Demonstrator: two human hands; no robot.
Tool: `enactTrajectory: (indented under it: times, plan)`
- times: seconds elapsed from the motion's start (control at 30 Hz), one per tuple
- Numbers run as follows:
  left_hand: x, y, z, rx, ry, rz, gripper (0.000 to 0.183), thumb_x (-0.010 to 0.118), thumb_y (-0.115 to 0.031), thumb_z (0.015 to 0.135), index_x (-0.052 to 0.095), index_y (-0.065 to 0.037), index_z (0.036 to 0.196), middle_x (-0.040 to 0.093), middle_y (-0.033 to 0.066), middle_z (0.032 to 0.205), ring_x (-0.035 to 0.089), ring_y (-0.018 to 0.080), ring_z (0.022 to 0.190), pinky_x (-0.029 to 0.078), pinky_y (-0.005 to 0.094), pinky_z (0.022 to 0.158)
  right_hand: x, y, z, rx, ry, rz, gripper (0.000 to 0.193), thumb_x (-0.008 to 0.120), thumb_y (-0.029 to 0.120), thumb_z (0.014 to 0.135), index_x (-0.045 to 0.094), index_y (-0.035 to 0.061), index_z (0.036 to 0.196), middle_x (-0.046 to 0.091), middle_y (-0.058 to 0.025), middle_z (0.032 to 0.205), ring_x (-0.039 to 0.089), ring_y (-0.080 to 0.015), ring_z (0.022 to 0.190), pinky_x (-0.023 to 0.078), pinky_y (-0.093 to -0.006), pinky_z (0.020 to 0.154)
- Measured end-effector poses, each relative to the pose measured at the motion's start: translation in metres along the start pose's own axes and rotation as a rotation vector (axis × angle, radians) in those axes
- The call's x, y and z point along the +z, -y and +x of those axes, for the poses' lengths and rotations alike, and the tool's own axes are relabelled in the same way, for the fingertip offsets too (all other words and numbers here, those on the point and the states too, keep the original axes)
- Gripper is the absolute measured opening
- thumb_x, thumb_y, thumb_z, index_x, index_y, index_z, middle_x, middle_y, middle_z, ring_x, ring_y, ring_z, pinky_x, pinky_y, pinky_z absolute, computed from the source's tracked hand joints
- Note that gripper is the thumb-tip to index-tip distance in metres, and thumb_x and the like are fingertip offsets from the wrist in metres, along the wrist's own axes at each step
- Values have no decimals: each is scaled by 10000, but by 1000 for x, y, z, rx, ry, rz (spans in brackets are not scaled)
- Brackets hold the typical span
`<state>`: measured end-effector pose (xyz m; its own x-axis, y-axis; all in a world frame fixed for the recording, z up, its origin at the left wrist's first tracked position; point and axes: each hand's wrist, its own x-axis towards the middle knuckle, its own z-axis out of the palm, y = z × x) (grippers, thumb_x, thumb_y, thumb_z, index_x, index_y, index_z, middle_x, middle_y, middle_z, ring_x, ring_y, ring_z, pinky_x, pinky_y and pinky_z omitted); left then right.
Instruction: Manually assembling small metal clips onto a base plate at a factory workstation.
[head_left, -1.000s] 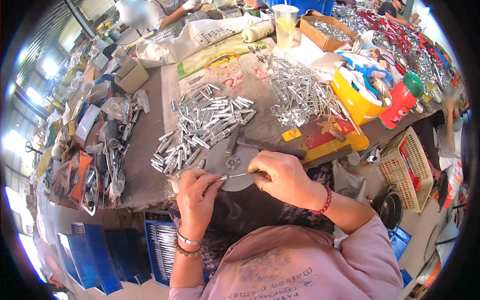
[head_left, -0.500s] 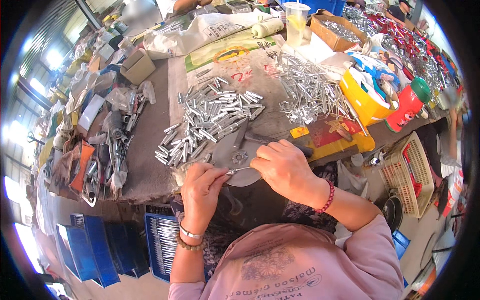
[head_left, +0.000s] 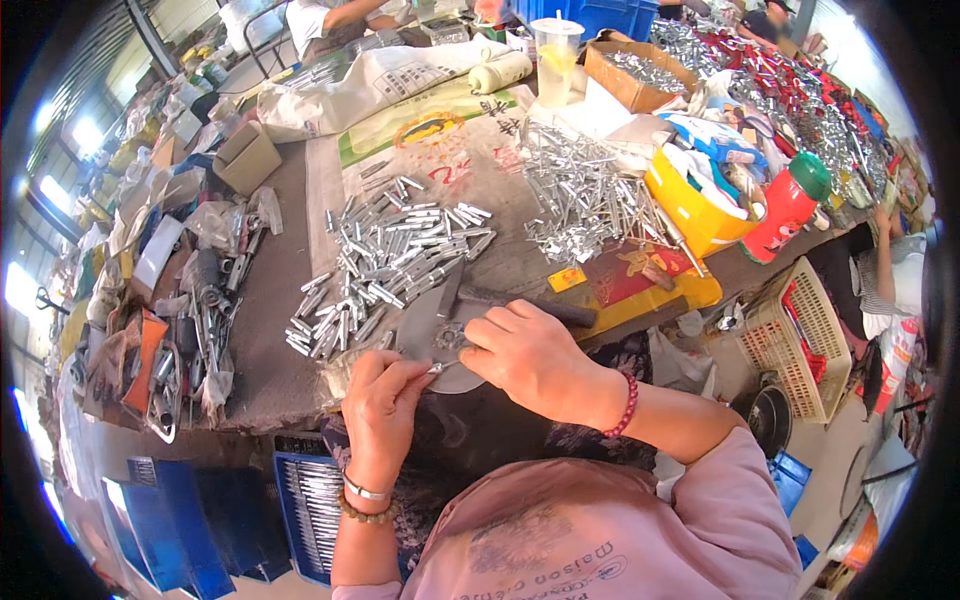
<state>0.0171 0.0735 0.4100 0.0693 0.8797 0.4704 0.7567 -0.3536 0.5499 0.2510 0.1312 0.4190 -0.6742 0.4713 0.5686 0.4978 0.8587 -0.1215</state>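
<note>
Facing a cluttered workbench (head_left: 272,300), left hand (head_left: 380,402) pinches metal piece (head_left: 437,368), right hand's (head_left: 535,358) grip unclear.

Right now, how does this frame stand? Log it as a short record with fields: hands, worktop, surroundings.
Left hand: pinches a small metal part at the fingertips
Right hand: fingers curled, close to that part; any grip hidden
By the hands: grey disc, hammer-like tool at its edge
Heaps beyond: short metal pieces; thin metal rods to their right
Far right: yellow box, red bottle with green cap
Below worktop, left: blue tray of metal pieces
</note>
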Motion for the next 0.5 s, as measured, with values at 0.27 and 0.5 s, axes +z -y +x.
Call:
enactTrajectory:
  times: [0.27,0.5]
  plan:
    - [2,2,-1,-11,0,-11,166,876,-39,830,804,-66,977,673,80,926,679,293,844,541,398,715,-30,-98,-27,428,-56,-111,138,775,40,823,783,89,952,670,-85,990,699,-316,968,587,-447,857]
    - [3,3,-2,-9,-11,-19,179,883,-27,816,801,-60,971,676,83,925,684,292,839,546,392,707,-31,-112,-30,299,72,-128,165,789,35,802,760,71,961,646,-78,980,678,-301,1014,578,-427,884]
